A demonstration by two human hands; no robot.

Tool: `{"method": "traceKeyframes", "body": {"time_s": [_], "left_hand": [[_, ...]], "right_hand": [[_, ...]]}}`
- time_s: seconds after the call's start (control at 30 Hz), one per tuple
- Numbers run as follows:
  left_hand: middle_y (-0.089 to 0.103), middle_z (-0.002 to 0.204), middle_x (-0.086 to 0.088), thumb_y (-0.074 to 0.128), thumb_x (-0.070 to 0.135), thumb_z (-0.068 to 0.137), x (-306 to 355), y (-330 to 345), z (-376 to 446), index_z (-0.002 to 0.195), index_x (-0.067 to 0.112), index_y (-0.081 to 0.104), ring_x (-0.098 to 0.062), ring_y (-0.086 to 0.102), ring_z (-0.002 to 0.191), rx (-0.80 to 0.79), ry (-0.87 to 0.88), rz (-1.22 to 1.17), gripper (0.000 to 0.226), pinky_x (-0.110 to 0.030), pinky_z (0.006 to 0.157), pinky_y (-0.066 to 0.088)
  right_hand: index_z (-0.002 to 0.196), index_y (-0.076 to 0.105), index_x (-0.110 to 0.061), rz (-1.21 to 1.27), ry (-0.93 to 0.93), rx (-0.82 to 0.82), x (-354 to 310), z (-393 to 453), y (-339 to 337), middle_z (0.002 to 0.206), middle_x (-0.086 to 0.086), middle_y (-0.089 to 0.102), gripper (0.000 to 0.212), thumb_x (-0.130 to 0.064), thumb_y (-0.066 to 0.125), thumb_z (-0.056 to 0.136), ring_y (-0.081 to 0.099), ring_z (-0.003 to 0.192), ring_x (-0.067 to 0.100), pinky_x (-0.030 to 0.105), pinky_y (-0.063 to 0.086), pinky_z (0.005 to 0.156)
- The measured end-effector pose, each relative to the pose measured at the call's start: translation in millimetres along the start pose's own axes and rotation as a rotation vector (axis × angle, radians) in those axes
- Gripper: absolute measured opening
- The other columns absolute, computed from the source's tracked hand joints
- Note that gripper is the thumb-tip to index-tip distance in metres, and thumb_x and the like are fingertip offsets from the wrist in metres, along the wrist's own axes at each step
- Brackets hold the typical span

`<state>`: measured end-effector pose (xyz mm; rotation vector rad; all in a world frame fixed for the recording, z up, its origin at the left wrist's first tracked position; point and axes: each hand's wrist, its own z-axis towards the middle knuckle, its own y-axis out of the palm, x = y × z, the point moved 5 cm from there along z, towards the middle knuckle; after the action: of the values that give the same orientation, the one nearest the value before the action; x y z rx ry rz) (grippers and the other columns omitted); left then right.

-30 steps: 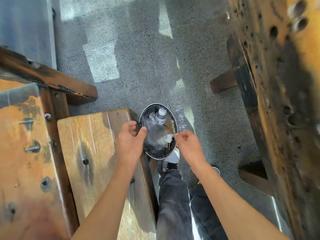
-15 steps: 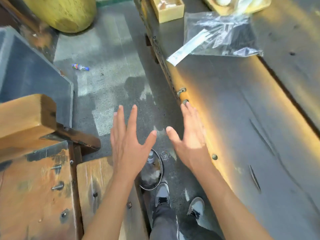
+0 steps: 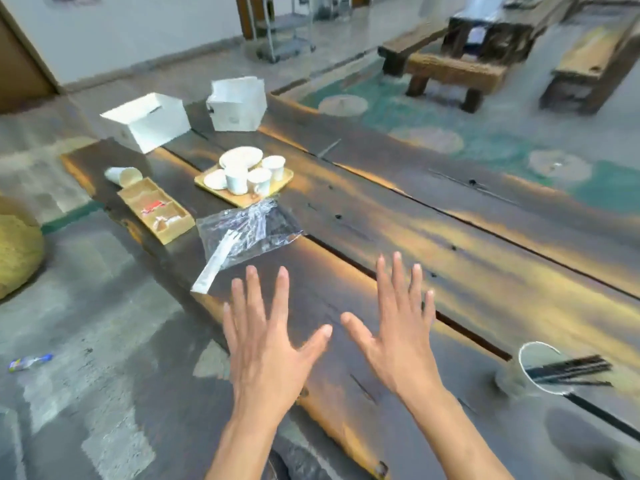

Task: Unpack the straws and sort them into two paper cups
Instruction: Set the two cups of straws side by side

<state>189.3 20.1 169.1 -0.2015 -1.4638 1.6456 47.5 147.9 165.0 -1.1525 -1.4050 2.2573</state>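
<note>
Left hand (image 3: 268, 344) and right hand (image 3: 398, 327) low centre of frame, palms down over dark wooden table (image 3: 450, 258), fingers spread wide, holding nothing. Clear plastic bag (image 3: 247, 230) above hands, centre frame, white wrapped straw (image 3: 213, 268) poking from it. Paper cup (image 3: 535, 370) with black straws (image 3: 568, 368) at lower right. Tipped paper cup (image 3: 123, 175) upper left, beside wooden box (image 3: 156, 211).

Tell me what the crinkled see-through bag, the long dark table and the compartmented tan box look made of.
The crinkled see-through bag looks like thin clear plastic film: it is glossy, creased, and shows the table through it. The long dark table looks like stained wooden planks, with seams, knots and worn orange-brown patches. The compartmented tan box seems pale unfinished wood or bamboo, though blur leaves that open.
</note>
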Motion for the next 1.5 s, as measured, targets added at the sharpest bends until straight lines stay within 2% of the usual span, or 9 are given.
{"method": "traceKeyframes", "body": {"time_s": [0.17, 0.27, 0.47, 0.87, 0.93, 1.1, 1.27, 1.43, 1.5], "left_hand": [[-0.016, 0.168, -0.003, 0.034, 0.082, 0.080, 101, 31, 10, 0.157, 0.040, -0.008, -0.021, -0.017, 0.154, -0.088, 0.209, -0.086, 0.097, -0.047, 0.123, -0.007], [-0.021, 0.167, -0.002, 0.026, 0.085, 0.080, 160, 54, 4, 0.157, 0.040, -0.011, -0.020, -0.020, 0.153, -0.145, 0.306, -0.144, 0.096, -0.045, 0.122, -0.009], [-0.021, 0.167, 0.001, 0.038, 0.077, 0.081, 252, 115, -33, 0.156, 0.041, -0.011, -0.017, -0.021, 0.152, -0.290, 0.426, -0.223, 0.097, -0.047, 0.123, -0.003], [-0.021, 0.166, 0.007, 0.051, 0.077, 0.078, 316, 195, -76, 0.155, 0.045, -0.010, -0.014, -0.018, 0.153, -0.498, 0.460, -0.283, 0.104, -0.043, 0.123, -0.005], [-0.014, 0.167, 0.007, 0.062, 0.070, 0.078, 313, 206, -74, 0.156, 0.045, -0.005, -0.015, -0.011, 0.154, -0.538, 0.413, -0.322, 0.106, -0.043, 0.122, 0.000], [0.006, 0.167, 0.013, 0.086, 0.033, 0.073, 294, 239, -84, 0.156, 0.041, 0.005, -0.009, 0.008, 0.153, -0.770, -0.005, -0.688, 0.117, -0.042, 0.122, 0.016], [0.015, 0.164, 0.015, 0.086, 0.027, 0.074, 276, 267, -102, 0.156, 0.040, 0.005, -0.012, 0.020, 0.149, -0.862, -0.199, -0.709, 0.116, -0.038, 0.115, 0.025], [0.031, 0.156, 0.015, 0.088, 0.027, 0.071, 278, 291, -105, 0.154, 0.040, 0.013, -0.009, 0.033, 0.140, -0.874, -0.264, -0.713, 0.112, -0.039, 0.116, 0.031], [0.041, 0.149, 0.011, 0.088, 0.022, 0.070, 282, 300, -104, 0.153, 0.036, 0.018, -0.013, 0.042, 0.136, -0.853, -0.285, -0.721, 0.110, -0.040, 0.115, 0.035]], "right_hand": [[0.157, 0.000, -0.028, -0.104, 0.200, 0.141, 85, -29, -81, 0.167, -0.002, -0.002, 0.090, -0.071, 0.036, 0.086, -0.003, 0.153, 0.032, 0.060, 0.008, 0.118], [0.158, 0.005, -0.026, -0.140, 0.320, 0.195, 137, -57, -121, 0.167, -0.003, -0.002, 0.091, -0.071, 0.037, 0.085, -0.005, 0.154, 0.029, 0.057, 0.007, 0.118], [0.158, 0.001, -0.028, -0.148, 0.532, 0.280, 229, -114, -181, 0.166, -0.008, -0.012, 0.094, -0.074, 0.031, 0.082, -0.015, 0.153, 0.024, 0.054, -0.001, 0.120], [0.159, 0.004, -0.025, -0.135, 0.781, 0.362, 325, -193, -200, 0.166, -0.009, -0.006, 0.095, -0.071, 0.034, 0.082, -0.009, 0.153, 0.024, 0.052, 0.001, 0.120], [0.158, 0.004, -0.025, -0.068, 0.800, 0.363, 332, -197, -195, 0.167, -0.009, -0.006, 0.095, -0.066, 0.047, 0.084, -0.011, 0.153, 0.022, 0.050, -0.001, 0.120], [0.158, 0.001, -0.026, 0.237, 0.865, 0.445, 350, -231, -174, 0.165, -0.013, 0.001, 0.115, -0.056, 0.070, 0.071, -0.004, 0.153, 0.012, 0.042, 0.006, 0.122], [0.158, 0.002, -0.030, 0.614, 0.991, 0.573, 365, -260, -148, 0.161, -0.023, 0.005, 0.126, -0.052, 0.077, 0.059, 0.006, 0.133, -0.029, 0.025, 0.016, 0.115], [0.158, 0.004, -0.025, 0.724, 1.066, 0.486, 385, -261, -121, 0.161, -0.019, 0.011, 0.123, -0.039, 0.081, 0.063, 0.013, 0.142, -0.009, 0.024, 0.018, 0.114], [0.158, 0.006, -0.025, 0.752, 1.055, 0.470, 393, -257, -116, 0.159, -0.021, 0.019, 0.121, -0.036, 0.082, 0.064, 0.020, 0.141, -0.011, 0.020, 0.021, 0.113]]}}
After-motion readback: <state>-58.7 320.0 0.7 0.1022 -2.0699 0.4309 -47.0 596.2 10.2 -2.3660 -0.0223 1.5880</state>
